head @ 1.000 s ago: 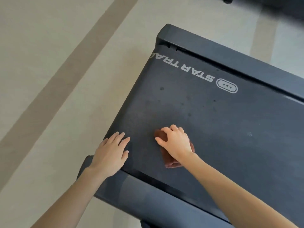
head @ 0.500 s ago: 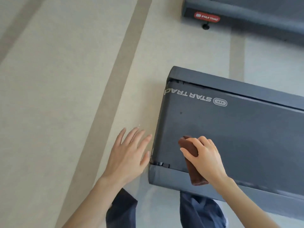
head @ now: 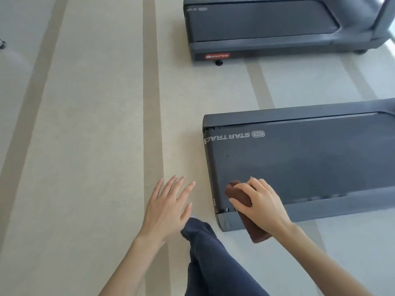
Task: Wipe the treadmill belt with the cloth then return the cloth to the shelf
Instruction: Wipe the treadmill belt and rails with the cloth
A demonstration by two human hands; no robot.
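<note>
Right hand: the right hand (head: 264, 207) grips a folded brown cloth (head: 238, 194), fingers curled over its top and thumb along its near edge.

Cloth: it lies across the near end corner of the treadmill belt (head: 299, 165). Its upper end shows beyond the fingertips over the dark belt. Its lower end juts out below the wrist, past the side rail (head: 320, 212) and over the floor (head: 96, 124). Whether the cloth presses on the belt or is held just above it cannot be told.

Left hand: the left hand (head: 168, 208) is flat and open with its fingers spread and straight. It holds nothing. It hovers over the floor, just left of the treadmill's end and apart from it.

Treadmill belt: dark grey, with white STAR TRAC lettering (head: 229, 136) seen upside down near the far corner of its end.

Person: a dark blue trouser leg (head: 210, 265) shows between the two forearms at the bottom of the frame.

Background: a second treadmill (head: 267, 22) stands well apart at the top, with a red badge (head: 217, 56) on its end. The pale floor carries darker stripes.
</note>
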